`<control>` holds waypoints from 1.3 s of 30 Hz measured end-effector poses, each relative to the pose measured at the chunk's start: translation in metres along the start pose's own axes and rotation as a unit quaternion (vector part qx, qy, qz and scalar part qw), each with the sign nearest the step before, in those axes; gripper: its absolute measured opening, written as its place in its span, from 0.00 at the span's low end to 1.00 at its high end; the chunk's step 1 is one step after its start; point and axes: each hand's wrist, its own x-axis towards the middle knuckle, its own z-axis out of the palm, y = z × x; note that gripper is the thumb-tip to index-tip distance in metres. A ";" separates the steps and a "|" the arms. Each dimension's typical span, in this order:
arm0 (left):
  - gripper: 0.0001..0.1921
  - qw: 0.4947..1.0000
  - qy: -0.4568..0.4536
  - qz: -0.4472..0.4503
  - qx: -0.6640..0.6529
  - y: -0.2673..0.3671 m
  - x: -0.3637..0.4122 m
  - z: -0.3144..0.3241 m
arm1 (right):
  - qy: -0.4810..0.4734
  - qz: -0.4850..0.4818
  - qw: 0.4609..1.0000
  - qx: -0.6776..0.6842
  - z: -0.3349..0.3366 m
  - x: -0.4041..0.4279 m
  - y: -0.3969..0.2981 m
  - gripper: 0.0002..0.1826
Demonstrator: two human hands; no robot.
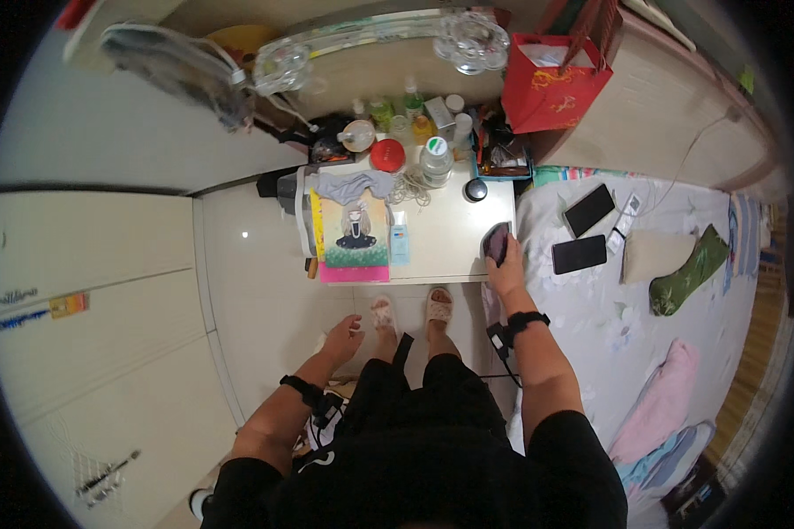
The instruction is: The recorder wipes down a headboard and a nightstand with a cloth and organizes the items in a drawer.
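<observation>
My right hand [506, 268] grips a dark purplish oval object [497, 243] at the right edge of the white tabletop [450, 244]; what the object is cannot be told. Low over the floor, short of the table, my left hand [346, 336] has its fingers loosely bent and nothing visible in it. On the table's left part lies a book with a drawn girl on its cover [355, 235], a grey cloth [354, 185] across its top. Beside the book is a light blue tube [400, 241]. A round black-lidded jar [476, 190] stands beyond my right hand.
Bottles, a red round case [388, 155], a coiled cord [410, 187] and a blue box of small items [503, 175] crowd the table's back. A red paper bag [552, 86] stands at back right. The bed [602, 317] on the right holds two phones, pillows and clothes. Cabinets [99, 264] stand left.
</observation>
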 end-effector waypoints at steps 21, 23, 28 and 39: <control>0.29 0.831 -0.107 0.367 0.404 0.131 0.135 0.006 | 0.096 0.058 0.991 -0.072 0.020 0.006 -0.006 0.28; 0.31 0.795 -0.083 0.377 0.468 0.150 0.148 0.018 | 0.103 0.118 0.981 -0.111 0.017 0.014 0.008 0.28; 0.39 0.777 -0.112 0.346 0.514 0.191 0.166 0.044 | -0.008 0.198 0.980 -0.018 0.002 0.031 0.031 0.23; 0.42 0.723 -0.047 0.189 0.663 0.196 0.183 0.093 | -0.077 -0.183 0.890 -0.411 -0.043 0.097 0.064 0.22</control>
